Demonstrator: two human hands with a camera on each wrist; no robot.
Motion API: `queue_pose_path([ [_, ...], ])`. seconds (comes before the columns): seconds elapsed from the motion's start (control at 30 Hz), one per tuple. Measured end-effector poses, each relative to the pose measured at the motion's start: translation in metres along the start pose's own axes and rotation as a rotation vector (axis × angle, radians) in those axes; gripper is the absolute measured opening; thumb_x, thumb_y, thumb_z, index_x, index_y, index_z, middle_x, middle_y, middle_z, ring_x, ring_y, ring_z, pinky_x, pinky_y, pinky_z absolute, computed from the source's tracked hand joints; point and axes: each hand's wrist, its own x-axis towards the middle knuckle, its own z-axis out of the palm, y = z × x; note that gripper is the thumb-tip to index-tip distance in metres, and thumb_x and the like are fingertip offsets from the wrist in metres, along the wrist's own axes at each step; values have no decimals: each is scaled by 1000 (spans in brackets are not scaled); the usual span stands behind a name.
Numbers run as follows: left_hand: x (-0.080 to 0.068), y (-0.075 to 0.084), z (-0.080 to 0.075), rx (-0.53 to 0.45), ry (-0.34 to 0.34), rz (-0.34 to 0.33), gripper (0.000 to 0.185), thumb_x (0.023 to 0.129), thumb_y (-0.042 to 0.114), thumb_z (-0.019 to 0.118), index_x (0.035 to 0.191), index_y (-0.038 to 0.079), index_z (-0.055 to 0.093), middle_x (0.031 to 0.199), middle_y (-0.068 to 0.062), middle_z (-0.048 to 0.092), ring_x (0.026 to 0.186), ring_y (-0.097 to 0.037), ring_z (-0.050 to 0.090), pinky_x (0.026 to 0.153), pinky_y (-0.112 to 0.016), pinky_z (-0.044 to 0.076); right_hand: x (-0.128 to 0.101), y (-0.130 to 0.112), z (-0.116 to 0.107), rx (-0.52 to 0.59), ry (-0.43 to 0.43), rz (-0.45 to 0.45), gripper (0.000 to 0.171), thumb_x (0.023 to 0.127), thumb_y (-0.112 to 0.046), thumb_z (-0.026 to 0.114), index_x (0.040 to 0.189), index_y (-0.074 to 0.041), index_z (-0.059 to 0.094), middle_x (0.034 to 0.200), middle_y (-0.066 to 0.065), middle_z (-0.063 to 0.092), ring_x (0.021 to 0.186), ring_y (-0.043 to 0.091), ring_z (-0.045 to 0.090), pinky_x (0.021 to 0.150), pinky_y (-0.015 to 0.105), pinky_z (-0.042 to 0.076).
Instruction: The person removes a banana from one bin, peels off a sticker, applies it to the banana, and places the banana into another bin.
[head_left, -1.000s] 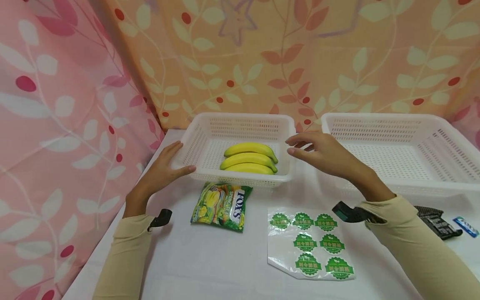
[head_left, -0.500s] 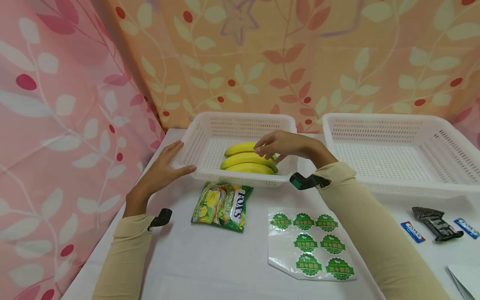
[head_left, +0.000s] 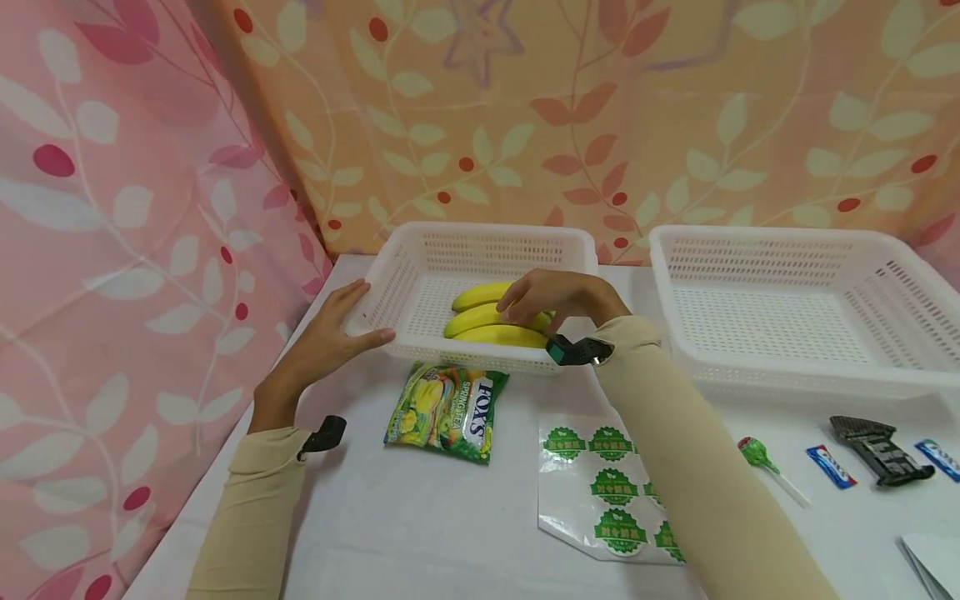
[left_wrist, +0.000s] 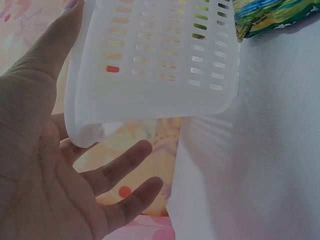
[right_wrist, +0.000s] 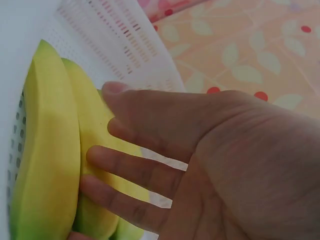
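A white cloth-covered table (head_left: 420, 533) bears, nearest, a glossy white sheet of round green stickers (head_left: 573, 500), then a green-and-yellow plastic packet (head_left: 447, 412). Beyond, the left hand (head_left: 322, 333) spreads wide at the left end of a white perforated plastic basket (head_left: 510, 231); inside lie three curved yellow bananas (head_left: 472, 319), the right hand (head_left: 558, 296) over them, fingers loosely extended. Orange leaf-printed fabric (head_left: 517, 125) hangs behind, pink leaf-printed fabric (head_left: 135, 250) leftward.

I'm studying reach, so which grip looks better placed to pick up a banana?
Probably the right: the right grip is at the bananas, inside their basket, while the left grip is at the basket's left end, away from them.
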Motion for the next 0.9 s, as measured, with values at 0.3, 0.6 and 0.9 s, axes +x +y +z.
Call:
queue_pose_path([
  [0.3,0,0,0,1,5,-3,108,91,55,79,172,20,16,178,-8,11,161,-40,15,124,-71,18,3,1,6,-44,19,60,48,100,-25,74,145,-11,65,145,11,58,132,33,55,105,58,54],
  [0.6,0,0,0,-2,3,-4,111,90,58,79,172,20,16,179,-7,10,162,-40,14,123,-72,19,2,3,8,-65,35,70,51,94,-15,80,143,-10,66,146,13,57,130,36,57,103,55,56],
  [0.9,0,-1,0,-1,6,-5,110,90,57,80,172,21,16,179,-7,11,162,-40,14,123,-72,19,3,3,5,-116,68,26,48,91,-17,85,135,-11,68,145,15,60,125,36,62,98,52,59],
])
